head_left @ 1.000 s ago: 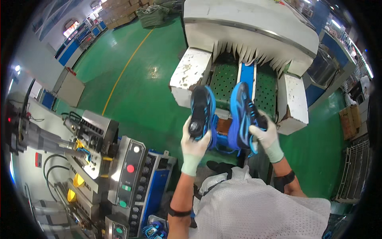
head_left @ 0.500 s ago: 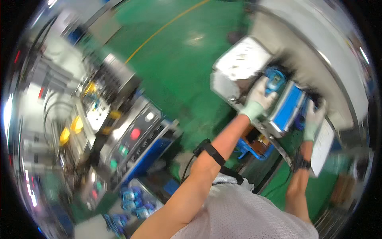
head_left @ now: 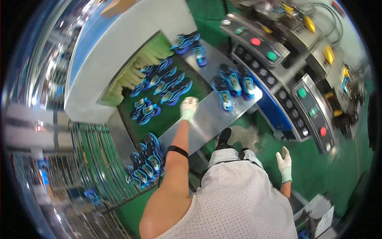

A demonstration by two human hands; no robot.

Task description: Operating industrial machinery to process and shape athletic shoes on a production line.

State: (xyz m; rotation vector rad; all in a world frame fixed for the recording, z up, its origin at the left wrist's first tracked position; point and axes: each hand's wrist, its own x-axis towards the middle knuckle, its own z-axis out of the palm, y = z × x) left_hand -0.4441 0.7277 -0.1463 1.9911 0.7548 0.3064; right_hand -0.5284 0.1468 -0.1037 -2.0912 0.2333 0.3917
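My left hand (head_left: 188, 108), in a white glove, hovers by the near edge of a green conveyor belt (head_left: 155, 124). Its fingers are curled, and I see nothing in them. Just beyond it, several black and blue shoes (head_left: 175, 91) lie in rows on the belt. On the metal table (head_left: 203, 121) to the right of that hand stands another group of shoes (head_left: 234, 81). My right hand (head_left: 284, 161), also gloved, is low on the right over the green floor, its fingers apart and holding nothing.
A white machine housing (head_left: 91, 79) with a fabric curtain (head_left: 139, 65) spans the belt. On the right are machines with button panels (head_left: 312, 113). More shoes (head_left: 147, 167) stand at the lower left beside a wire rack (head_left: 99, 159). A white box-like thing (head_left: 318, 209) is at lower right.
The view has swung from the bench with a blue block to the belt and metal table. Both hands have left the shoes at that bench; my right hand now hangs open.
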